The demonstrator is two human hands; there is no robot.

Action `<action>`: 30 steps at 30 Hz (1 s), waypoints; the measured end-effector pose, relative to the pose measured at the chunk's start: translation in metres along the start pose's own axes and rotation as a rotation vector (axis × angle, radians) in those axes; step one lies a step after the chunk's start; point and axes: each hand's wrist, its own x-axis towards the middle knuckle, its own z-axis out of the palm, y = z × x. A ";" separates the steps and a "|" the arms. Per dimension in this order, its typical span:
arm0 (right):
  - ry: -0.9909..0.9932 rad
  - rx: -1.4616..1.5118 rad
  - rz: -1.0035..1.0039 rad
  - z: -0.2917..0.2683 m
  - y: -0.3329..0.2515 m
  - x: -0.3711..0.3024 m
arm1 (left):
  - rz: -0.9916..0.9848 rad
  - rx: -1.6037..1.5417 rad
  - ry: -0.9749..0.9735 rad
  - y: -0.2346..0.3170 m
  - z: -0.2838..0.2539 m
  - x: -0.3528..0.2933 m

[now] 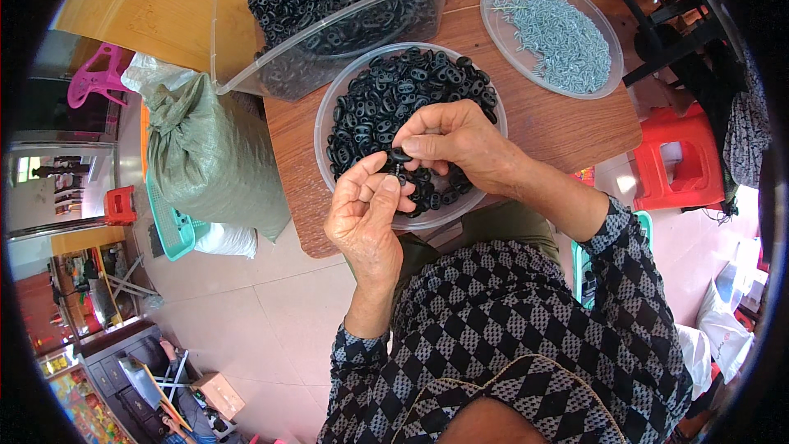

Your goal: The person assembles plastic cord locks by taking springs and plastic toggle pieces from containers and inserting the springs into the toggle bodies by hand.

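Both my hands meet above a round clear tub [322, 125] heaped with small black oval pieces [399, 86], each with two holes. Between the thumb and fingers of my right hand [472, 146] is one black oval piece [400, 154]. Just below it, my left hand [367, 222] is closed in a pinch on what looks like a small screw, mostly covered by the fingertips. The fingertips of the two hands nearly touch. A round clear lid [615, 74] at the right holds many small silver screw-like pieces [559, 37].
A large clear bin [238, 74] of black pieces stands behind the tub on the wooden table [542, 136]. Left of the table are a tied green sack [218, 148] and a teal basket [173, 226]. A red stool [678, 156] stands right. Part of another person shows at lower left.
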 end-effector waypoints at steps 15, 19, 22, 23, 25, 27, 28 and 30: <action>0.005 -0.312 -0.230 0.007 -0.003 -0.009 | -0.003 -0.002 0.021 -0.003 -0.002 -0.002; -0.006 -0.265 -0.264 0.005 0.002 -0.009 | -0.008 -0.007 0.011 -0.002 -0.001 -0.005; -0.029 -0.193 -0.242 0.002 0.004 -0.007 | -0.025 -0.010 0.020 -0.002 0.000 -0.007; -0.027 -0.194 -0.243 0.002 0.004 -0.007 | -0.018 -0.019 -0.002 -0.002 0.000 -0.008; -0.032 -0.164 -0.240 0.001 0.004 -0.009 | -0.012 -0.028 -0.027 -0.002 0.001 -0.009; -0.036 -0.145 -0.204 0.002 0.003 -0.010 | -0.018 -0.028 -0.013 -0.002 0.001 -0.009; -0.041 -0.127 -0.168 0.002 0.003 -0.011 | -0.019 -0.028 -0.014 -0.003 0.001 -0.010; -0.064 -0.118 -0.148 0.002 0.001 -0.011 | -0.013 -0.021 -0.031 -0.004 0.001 -0.011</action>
